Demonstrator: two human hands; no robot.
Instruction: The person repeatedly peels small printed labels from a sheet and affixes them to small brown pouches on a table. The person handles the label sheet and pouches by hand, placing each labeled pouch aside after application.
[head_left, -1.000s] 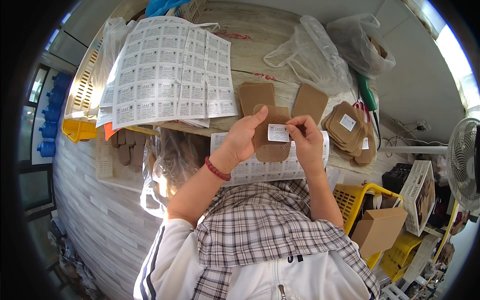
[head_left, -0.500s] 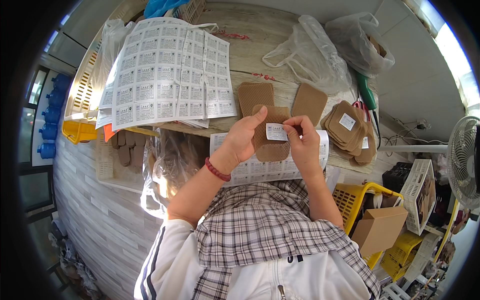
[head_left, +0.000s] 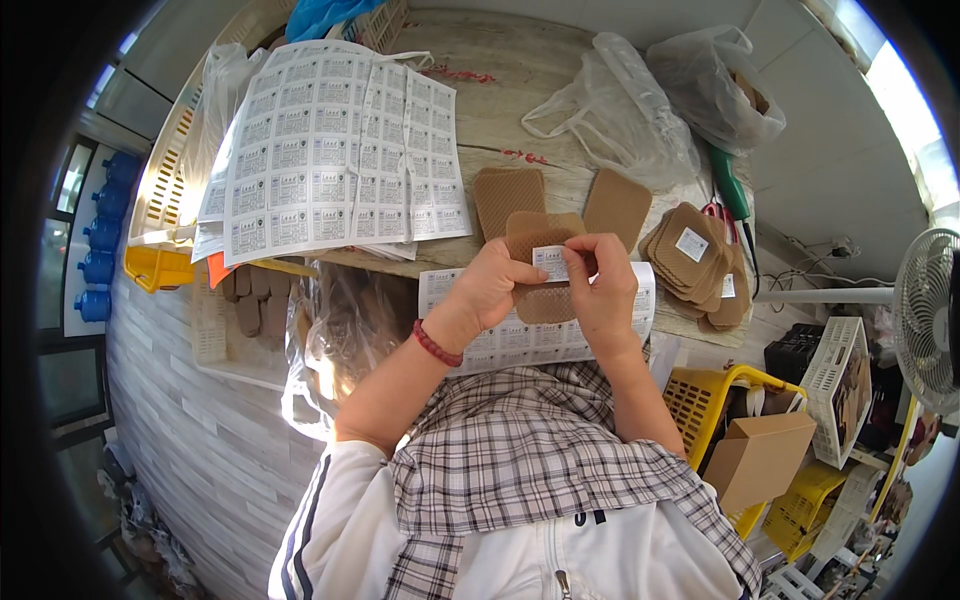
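Observation:
My left hand [head_left: 487, 287] grips a brown textured pad with rounded corners [head_left: 540, 228], thumb pressed at the left edge of a small white printed label [head_left: 549, 260] on it. On the other side, my right hand [head_left: 606, 295] pinches the label's right end between thumb and fingers. Below the held pad lies another brown pad [head_left: 548, 307], over a sheet of labels [head_left: 490, 350] at the table's near edge. Farther back are a pile of brown pads [head_left: 508, 200] and a single-looking one [head_left: 616, 208]. To the right, stacked pads [head_left: 690, 262] carry white labels.
Large label sheets [head_left: 320, 150] cover the table's left side. Clear plastic bags [head_left: 640, 110] lie at the back right, near a green-handled tool [head_left: 732, 185] and red-handled scissors [head_left: 720, 212]. A yellow crate [head_left: 700, 390] stands right of my lap, a fan [head_left: 925, 320] beyond.
My left thumb has come down from the pad's upper part onto the label's left edge. The label has shifted slightly left and up, with my right fingers still at its right end.

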